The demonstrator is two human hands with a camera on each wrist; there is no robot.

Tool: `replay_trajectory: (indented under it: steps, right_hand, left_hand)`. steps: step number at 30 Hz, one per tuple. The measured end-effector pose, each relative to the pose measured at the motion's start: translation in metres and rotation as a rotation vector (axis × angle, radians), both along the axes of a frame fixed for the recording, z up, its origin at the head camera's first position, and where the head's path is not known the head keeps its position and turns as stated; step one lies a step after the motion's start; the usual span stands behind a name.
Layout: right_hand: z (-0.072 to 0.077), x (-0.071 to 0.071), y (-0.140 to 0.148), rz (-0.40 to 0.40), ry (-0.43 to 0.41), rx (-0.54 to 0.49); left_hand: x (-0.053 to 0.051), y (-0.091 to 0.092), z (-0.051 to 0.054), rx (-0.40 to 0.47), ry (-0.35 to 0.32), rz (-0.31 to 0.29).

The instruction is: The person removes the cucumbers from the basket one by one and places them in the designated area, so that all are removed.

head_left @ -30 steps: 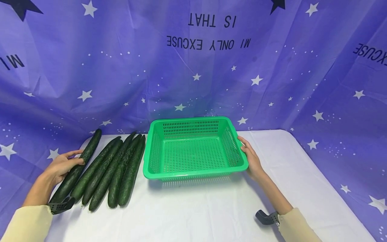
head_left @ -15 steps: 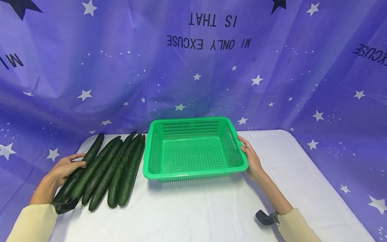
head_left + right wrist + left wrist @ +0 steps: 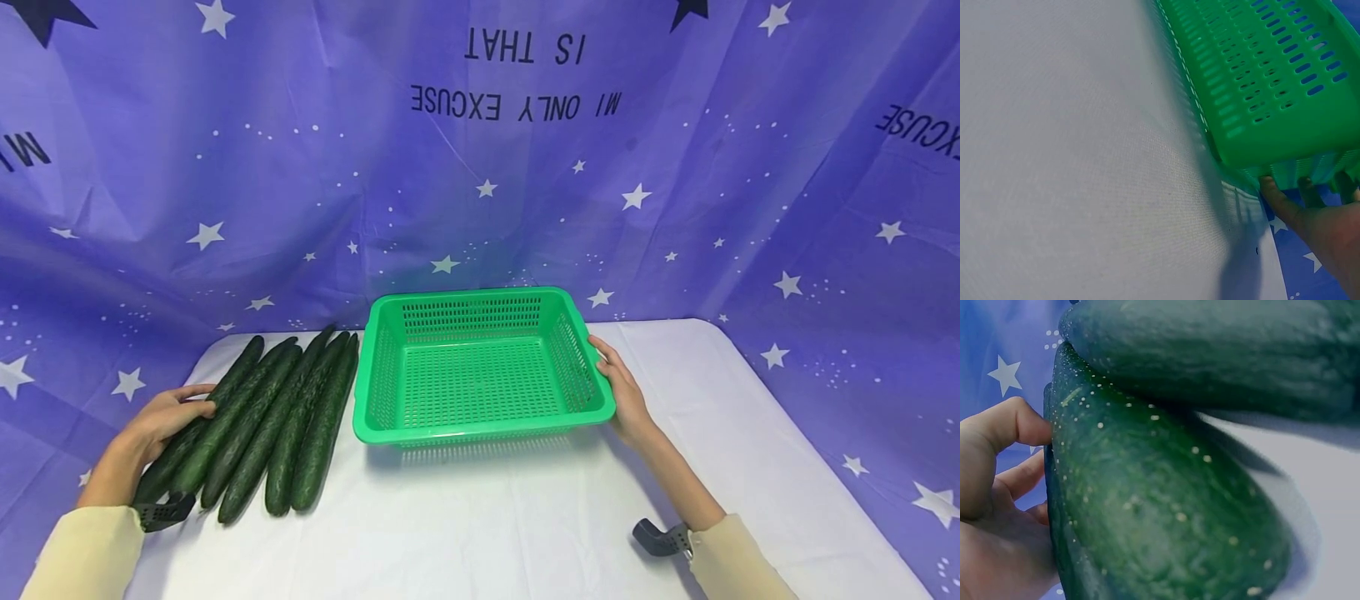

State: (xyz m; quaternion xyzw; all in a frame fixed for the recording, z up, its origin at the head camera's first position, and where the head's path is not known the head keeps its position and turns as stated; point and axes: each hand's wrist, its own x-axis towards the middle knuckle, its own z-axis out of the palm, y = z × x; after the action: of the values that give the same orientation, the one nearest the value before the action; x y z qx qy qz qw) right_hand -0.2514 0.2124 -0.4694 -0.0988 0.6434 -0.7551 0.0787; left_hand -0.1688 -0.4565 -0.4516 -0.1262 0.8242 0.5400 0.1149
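Several long dark-green cucumbers (image 3: 264, 429) lie slanted side by side at the left of the white table. My left hand (image 3: 167, 417) grips the leftmost cucumber (image 3: 245, 360), thumb on its upper side; it lies against its neighbour. In the left wrist view, large cucumber ends fill the middle and hide part of the hand (image 3: 997, 487). A green plastic basket (image 3: 480, 435) with slotted walls stands at the back middle, nothing inside it. My right hand (image 3: 626, 396) holds its right rim; in the right wrist view, fingertips touch the basket's outer wall (image 3: 1291, 134).
A white cloth covers the table (image 3: 480, 533), whose rounded far right corner shows. A purple curtain (image 3: 480, 183) with stars and lettering hangs close behind the table and along its sides. Dark wrist mounts (image 3: 660, 539) sit by both cuffs.
My left hand has drawn the leftmost cucumber slightly nearer and to the right, closing its gap to the others. The right hand and basket keep their place.
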Motion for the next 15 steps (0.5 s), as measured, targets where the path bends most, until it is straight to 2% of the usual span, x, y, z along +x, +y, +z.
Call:
replay_trajectory:
  steps: [6, 12, 15]
  right_hand:
    - [-0.0008, 0.0, -0.0011, -0.001, 0.005, -0.005]
    - [-0.0019, -0.0007, -0.0016, -0.015, 0.022, -0.003]
    - [-0.0022, -0.0012, -0.0014, -0.013, 0.025, -0.002]
  left_hand:
    - [-0.0002, -0.0004, 0.0006, -0.071, -0.006, -0.03]
    - [-0.001, -0.0036, 0.001, -0.24, 0.024, -0.05]
    - [0.0001, -0.0051, 0.0006, -0.268, 0.032, -0.046]
